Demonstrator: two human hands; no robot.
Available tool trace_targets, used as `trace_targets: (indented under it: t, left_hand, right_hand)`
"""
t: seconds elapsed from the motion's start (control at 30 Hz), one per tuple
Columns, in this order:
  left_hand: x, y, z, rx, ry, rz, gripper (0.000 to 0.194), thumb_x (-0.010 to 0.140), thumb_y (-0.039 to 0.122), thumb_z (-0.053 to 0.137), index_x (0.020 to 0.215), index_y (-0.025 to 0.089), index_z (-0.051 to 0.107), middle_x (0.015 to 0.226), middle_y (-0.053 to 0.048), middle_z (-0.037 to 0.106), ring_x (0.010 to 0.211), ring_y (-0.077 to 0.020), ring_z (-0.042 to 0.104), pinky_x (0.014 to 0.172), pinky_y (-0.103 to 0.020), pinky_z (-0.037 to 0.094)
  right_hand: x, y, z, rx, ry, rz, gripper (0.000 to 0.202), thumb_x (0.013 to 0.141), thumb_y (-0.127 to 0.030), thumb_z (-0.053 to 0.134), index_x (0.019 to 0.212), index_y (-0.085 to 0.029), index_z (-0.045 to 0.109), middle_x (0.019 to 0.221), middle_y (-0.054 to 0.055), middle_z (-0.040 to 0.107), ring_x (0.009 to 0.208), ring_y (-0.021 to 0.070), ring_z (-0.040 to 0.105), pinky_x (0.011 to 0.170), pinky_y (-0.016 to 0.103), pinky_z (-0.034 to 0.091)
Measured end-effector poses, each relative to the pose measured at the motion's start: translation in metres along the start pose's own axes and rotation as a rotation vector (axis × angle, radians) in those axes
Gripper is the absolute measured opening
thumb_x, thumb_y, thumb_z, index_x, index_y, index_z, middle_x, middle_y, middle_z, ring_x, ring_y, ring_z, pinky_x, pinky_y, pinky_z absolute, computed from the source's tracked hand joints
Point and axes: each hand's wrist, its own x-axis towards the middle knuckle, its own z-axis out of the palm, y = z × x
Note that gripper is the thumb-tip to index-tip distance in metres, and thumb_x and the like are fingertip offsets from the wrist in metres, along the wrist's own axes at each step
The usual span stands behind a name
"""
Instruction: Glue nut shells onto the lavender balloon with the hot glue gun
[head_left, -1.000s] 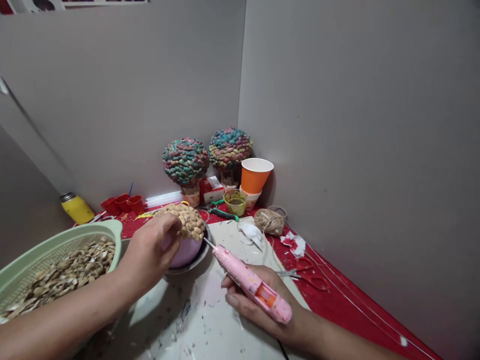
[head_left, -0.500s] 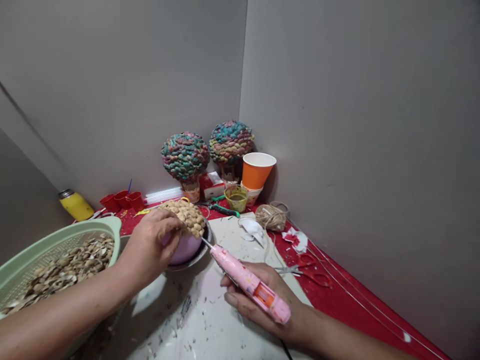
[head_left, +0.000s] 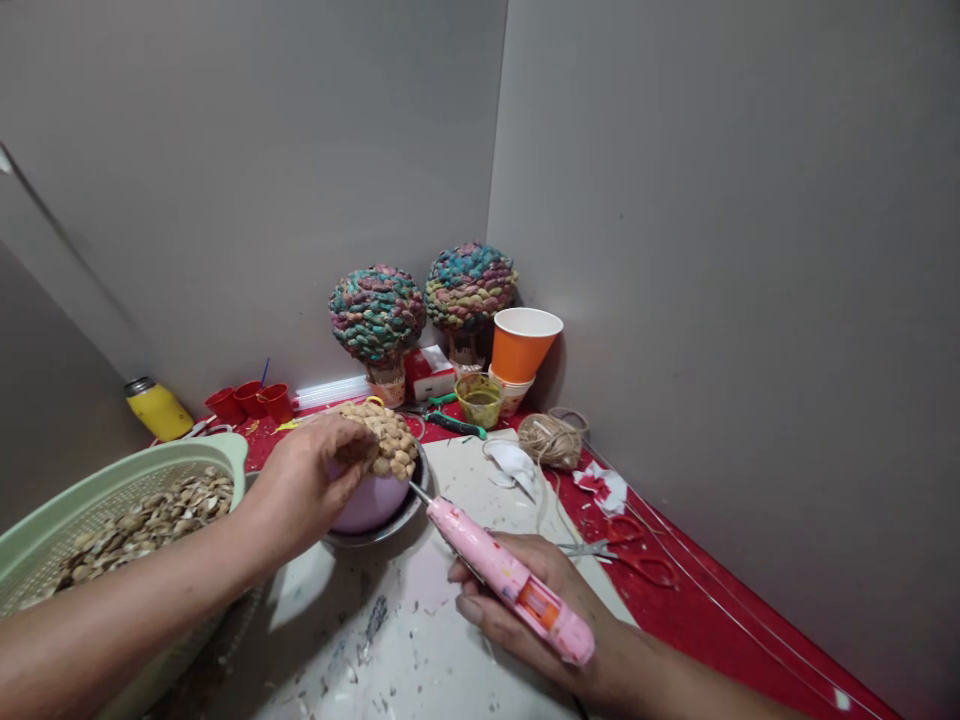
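Note:
My right hand (head_left: 525,610) is wrapped round a pink glue gun (head_left: 487,560), whose thin metal nozzle points up and left at a ball. That ball is a purple balloon (head_left: 371,505) with its top covered in tan nutshells (head_left: 390,440), and it rests in a metal bowl (head_left: 420,495). At the ball's left side my left hand (head_left: 315,470) has its fingers pinched together against or very near the shells. What lies between those fingertips is hidden.
A green colander (head_left: 236,455) of shells stands at left. Behind are two colourful shell-covered balls (head_left: 377,315) on stands, an orange cup (head_left: 523,345), a small tub (head_left: 480,400) and red cups (head_left: 277,403). Twine (head_left: 551,440) and red scissors (head_left: 637,555) lie at right.
The whole view has shifted slightly, with things appearing a little further right. Both hands keep nearly the same pose, and the glue gun's nozzle stays beside the shell-covered balloon.

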Motion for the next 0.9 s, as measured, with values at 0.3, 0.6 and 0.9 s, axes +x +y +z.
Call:
trace_targets:
  t: [0.3, 0.6, 0.9]
  left_hand:
    - [0.0039, 0.0045, -0.0052, 0.011, -0.106, 0.130, 0.021, 0.078, 0.003, 0.054, 0.079, 0.018, 0.070, 0.081, -0.004, 0.071, 0.076, -0.0177, 0.062, 0.067, -0.027, 0.047]
    - [0.0022, 0.0022, -0.0029, 0.079, -0.091, 0.112, 0.018, 0.081, 0.010, 0.055, 0.081, 0.018, 0.071, 0.085, -0.007, 0.071, 0.080, -0.0208, 0.063, 0.071, -0.030, 0.048]
    - [-0.0005, 0.0020, 0.0019, 0.145, -0.094, 0.025, 0.018, 0.079, 0.010, 0.054, 0.087, 0.018, 0.068, 0.089, -0.008, 0.070, 0.084, -0.0238, 0.063, 0.075, -0.035, 0.049]
  right_hand:
    - [-0.0001, 0.0002, -0.0002, -0.007, 0.016, 0.007, 0.028, 0.086, -0.043, 0.058, 0.083, -0.016, 0.063, 0.070, 0.003, 0.059, 0.058, 0.0134, 0.053, 0.057, 0.023, 0.048]
    - [-0.0027, 0.0034, 0.0006, -0.049, 0.033, 0.018, 0.024, 0.085, -0.040, 0.060, 0.085, -0.017, 0.065, 0.072, 0.004, 0.062, 0.061, 0.0150, 0.056, 0.058, 0.024, 0.050]
    - [-0.0019, 0.0006, -0.0002, -0.041, 0.028, 0.035, 0.026, 0.084, -0.042, 0.061, 0.084, -0.016, 0.066, 0.073, 0.004, 0.063, 0.062, 0.0151, 0.057, 0.059, 0.024, 0.050]
